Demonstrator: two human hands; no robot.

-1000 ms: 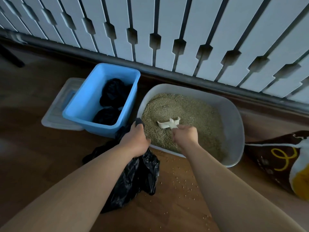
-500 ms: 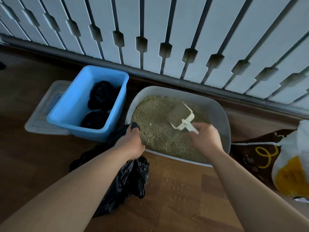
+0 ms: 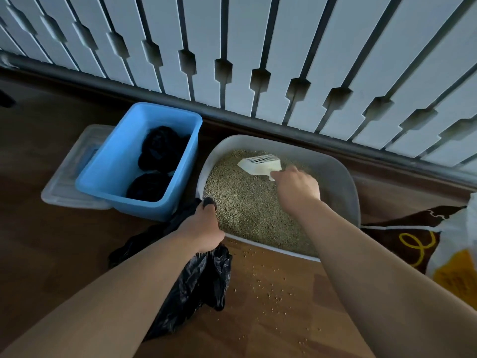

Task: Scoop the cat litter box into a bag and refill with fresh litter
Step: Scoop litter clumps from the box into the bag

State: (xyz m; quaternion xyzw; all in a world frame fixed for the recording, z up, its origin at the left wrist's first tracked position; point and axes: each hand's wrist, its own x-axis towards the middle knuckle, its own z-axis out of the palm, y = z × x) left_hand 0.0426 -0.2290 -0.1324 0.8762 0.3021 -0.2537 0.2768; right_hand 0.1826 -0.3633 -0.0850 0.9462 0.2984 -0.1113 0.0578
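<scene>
A grey litter box [image 3: 343, 177] full of tan granules sits on the wooden floor by the white slatted wall. My right hand [image 3: 296, 189] grips the handle of a white slotted scoop [image 3: 260, 165], whose head lies on the litter at the far side of the box. My left hand [image 3: 204, 228] grips the gathered top of a black plastic bag [image 3: 196, 285] on the floor, just beside the box's near left corner. A brown and yellow litter sack [image 3: 423, 244] lies to the right of the box.
A blue plastic bin [image 3: 108, 177] with two black bundles inside stands left of the litter box, on a clear lid [image 3: 64, 182]. Spilled granules [image 3: 271, 293] dot the floor in front of the box. The wall runs close behind everything.
My right hand has carried the scoop from the near middle of the litter up and over to the far side, where its head now rests on the litter. My left hand kept hold of the bag.
</scene>
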